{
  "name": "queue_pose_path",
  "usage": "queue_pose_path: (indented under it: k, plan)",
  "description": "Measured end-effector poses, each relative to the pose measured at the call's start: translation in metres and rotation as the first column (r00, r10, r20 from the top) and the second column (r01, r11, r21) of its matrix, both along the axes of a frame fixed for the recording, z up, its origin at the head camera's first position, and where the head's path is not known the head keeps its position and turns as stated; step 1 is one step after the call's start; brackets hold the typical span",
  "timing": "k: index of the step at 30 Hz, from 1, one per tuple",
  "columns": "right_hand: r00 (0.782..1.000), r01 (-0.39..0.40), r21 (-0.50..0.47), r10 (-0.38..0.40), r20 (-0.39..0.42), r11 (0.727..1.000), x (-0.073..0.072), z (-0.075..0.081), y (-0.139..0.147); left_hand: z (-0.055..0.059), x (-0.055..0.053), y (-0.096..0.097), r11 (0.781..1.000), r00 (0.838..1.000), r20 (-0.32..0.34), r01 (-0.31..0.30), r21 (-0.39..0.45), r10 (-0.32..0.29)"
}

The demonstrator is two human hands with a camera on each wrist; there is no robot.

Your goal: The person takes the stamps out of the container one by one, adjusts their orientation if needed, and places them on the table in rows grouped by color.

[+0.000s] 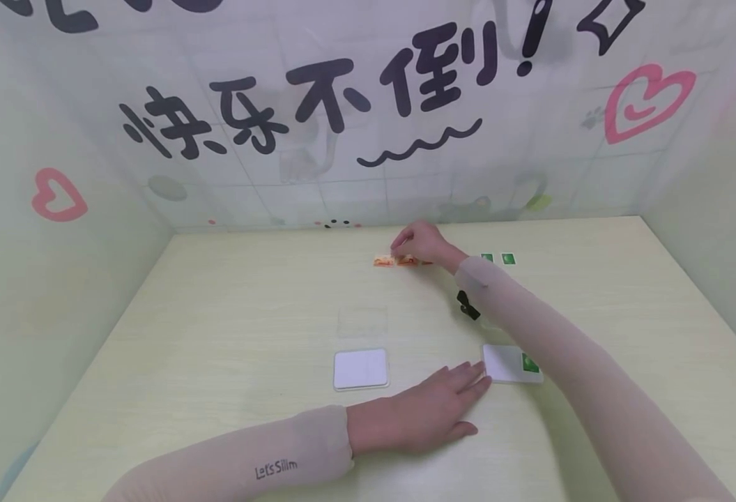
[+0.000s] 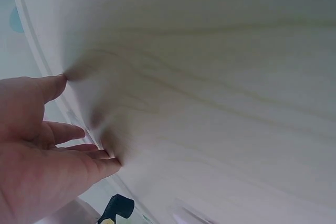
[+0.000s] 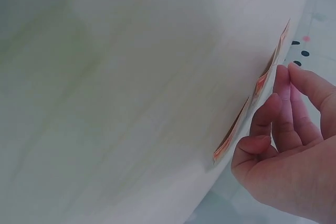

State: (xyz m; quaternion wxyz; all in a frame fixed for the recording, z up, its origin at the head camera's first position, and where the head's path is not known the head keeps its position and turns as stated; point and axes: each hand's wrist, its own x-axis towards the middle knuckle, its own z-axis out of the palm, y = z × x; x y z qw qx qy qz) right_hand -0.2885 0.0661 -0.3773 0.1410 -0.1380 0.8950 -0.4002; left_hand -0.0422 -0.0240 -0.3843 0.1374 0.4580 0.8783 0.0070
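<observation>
My right hand [image 1: 423,242] reaches to the far side of the table, over a row of small orange picture cards [image 1: 383,261]. In the right wrist view, its thumb and a bent finger meet at the edge of the middle orange card [image 3: 260,84], seemingly pinching it. The other fingers curl inward. My left hand [image 1: 433,408] lies with fingers extended, their tips against the left edge of a white rectangular block [image 1: 502,364]. A small green card [image 1: 530,362] sits at that block's right end. The left wrist view shows these fingers [image 2: 107,167] holding nothing.
Two green cards [image 1: 509,259] lie right of the orange row. Left of my left hand is a white rounded rectangle [image 1: 360,369], with a faint clear rectangular piece [image 1: 362,322] beyond it. A black clip-like piece [image 1: 468,305] sits beside my right sleeve. Printed walls border the table.
</observation>
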Motion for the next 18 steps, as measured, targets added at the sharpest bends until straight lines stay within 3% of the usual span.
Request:
queue_pose_path:
  k: [18]
  plan:
    - [0.999,0.028,-0.061,-0.025,0.043,0.998,0.003,0.004,0.017,0.005,0.000,0.000,1.000,1.000,0.016,-0.016,-0.015,0.016]
